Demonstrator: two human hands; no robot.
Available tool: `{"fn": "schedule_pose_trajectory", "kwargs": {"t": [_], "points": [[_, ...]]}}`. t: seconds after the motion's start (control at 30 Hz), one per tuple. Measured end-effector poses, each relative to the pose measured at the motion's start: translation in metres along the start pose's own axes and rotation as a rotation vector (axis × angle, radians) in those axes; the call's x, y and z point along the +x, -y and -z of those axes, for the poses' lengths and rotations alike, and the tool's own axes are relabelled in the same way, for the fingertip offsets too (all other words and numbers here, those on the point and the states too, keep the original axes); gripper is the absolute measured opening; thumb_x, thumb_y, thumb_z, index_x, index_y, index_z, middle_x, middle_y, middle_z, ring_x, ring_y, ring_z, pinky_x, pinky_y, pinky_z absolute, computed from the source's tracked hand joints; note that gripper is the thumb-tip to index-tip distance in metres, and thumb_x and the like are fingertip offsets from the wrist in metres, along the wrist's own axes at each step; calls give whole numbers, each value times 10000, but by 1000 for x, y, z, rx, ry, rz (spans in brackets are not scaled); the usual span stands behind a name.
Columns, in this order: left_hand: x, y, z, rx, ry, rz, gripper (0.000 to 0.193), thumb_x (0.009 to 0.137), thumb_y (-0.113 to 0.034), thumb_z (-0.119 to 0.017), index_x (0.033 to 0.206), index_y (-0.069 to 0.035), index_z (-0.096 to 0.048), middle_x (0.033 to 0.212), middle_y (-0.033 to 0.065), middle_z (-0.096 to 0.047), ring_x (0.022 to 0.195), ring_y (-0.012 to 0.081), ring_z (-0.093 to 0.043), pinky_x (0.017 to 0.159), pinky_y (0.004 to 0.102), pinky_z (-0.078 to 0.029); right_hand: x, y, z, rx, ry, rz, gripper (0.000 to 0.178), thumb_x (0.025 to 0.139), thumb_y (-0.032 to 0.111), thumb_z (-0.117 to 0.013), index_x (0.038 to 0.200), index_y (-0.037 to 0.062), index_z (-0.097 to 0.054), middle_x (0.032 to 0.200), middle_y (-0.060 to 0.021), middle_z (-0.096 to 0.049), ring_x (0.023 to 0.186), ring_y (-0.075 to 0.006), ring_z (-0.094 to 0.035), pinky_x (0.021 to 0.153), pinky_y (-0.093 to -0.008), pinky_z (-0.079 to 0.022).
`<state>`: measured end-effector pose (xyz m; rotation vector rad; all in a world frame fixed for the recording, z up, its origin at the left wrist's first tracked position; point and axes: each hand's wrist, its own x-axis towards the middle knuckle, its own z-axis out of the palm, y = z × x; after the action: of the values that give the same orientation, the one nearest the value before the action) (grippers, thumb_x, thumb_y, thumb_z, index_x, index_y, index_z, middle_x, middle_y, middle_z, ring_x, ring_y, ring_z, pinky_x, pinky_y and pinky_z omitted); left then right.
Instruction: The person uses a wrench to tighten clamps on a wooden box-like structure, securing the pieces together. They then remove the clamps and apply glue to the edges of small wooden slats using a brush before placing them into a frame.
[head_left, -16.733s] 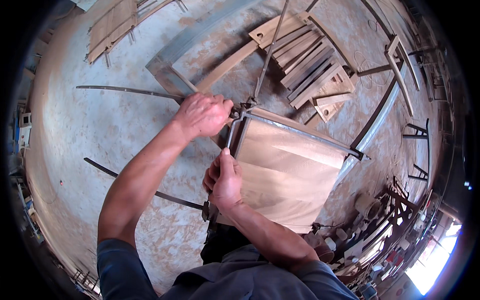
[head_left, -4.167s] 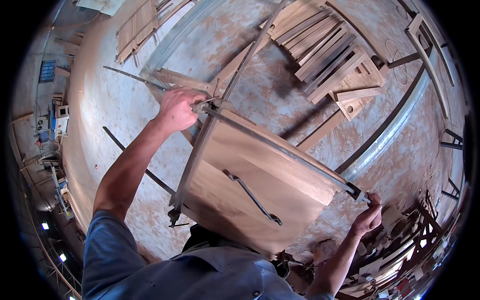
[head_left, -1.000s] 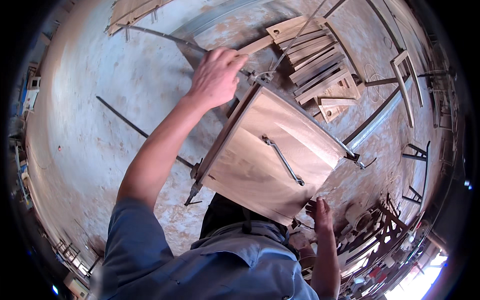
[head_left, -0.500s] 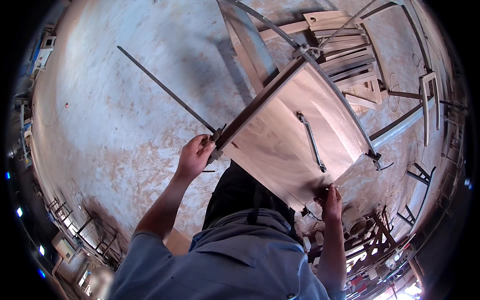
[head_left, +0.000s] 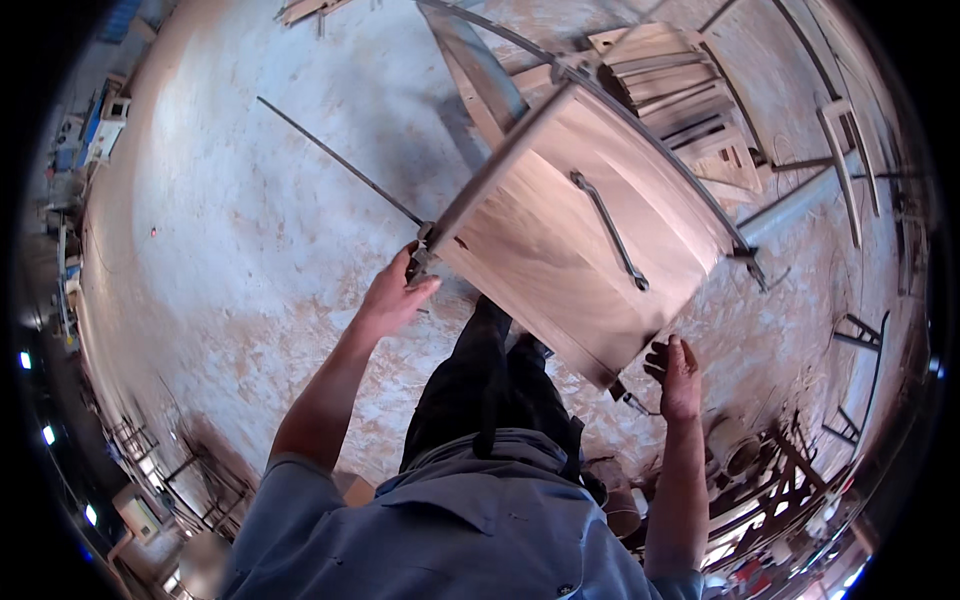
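Observation:
A pale wooden panel (head_left: 560, 250) lies in front of me, with a dark bar clamp (head_left: 340, 163) along its left edge. The clamp's long thin bar sticks out to the far left. My left hand (head_left: 390, 300) grips the clamp's head (head_left: 422, 245) at the panel's left corner, thumb below it. A metal wrench (head_left: 610, 230) rests on top of the panel. My right hand (head_left: 681, 378) hovers just off the near right corner, fingers loosely bent and apart, with nothing visible in them. Below that corner, a metal clamp end (head_left: 630, 396) pokes out.
Beyond the panel is a stack of wooden slats (head_left: 665, 85). Wooden frames (head_left: 845, 170) stand at right. A bucket (head_left: 735, 445) and piled scrap (head_left: 790, 470) sit at lower right. The floor (head_left: 280, 240) is pale and stained.
My right hand has come away from the panel's near edge and its fingers have loosened. My left hand stays at the clamp head, its thumb now lower. The whole view has shifted slightly.

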<state>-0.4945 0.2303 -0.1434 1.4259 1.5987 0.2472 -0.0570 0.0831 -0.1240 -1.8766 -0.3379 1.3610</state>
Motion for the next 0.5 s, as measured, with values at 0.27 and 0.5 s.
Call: {"fn": "schedule_pose_trajectory", "kwargs": {"t": [0.27, 0.5], "points": [[-9, -8, -2, 120, -42, 24, 463, 847, -270, -662, 1213, -30, -510, 963, 158, -674, 904, 273, -666, 792, 377, -503, -71, -43, 97, 361, -238, 35, 388, 968, 322, -538, 1169, -10, -537, 1086, -160, -632, 900, -227, -646, 740, -349, -545], [0, 23, -7, 161, -84, -98, 347, 841, -210, -651, 1116, -23, -550, 835, 92, -602, 764, 180, -564, 741, 341, -472, -178, -137, 162, 449, -647, 33, 265, 953, 312, -537, 991, 53, -579, 876, -89, -625, 740, -205, -637, 607, -330, -534]]}}
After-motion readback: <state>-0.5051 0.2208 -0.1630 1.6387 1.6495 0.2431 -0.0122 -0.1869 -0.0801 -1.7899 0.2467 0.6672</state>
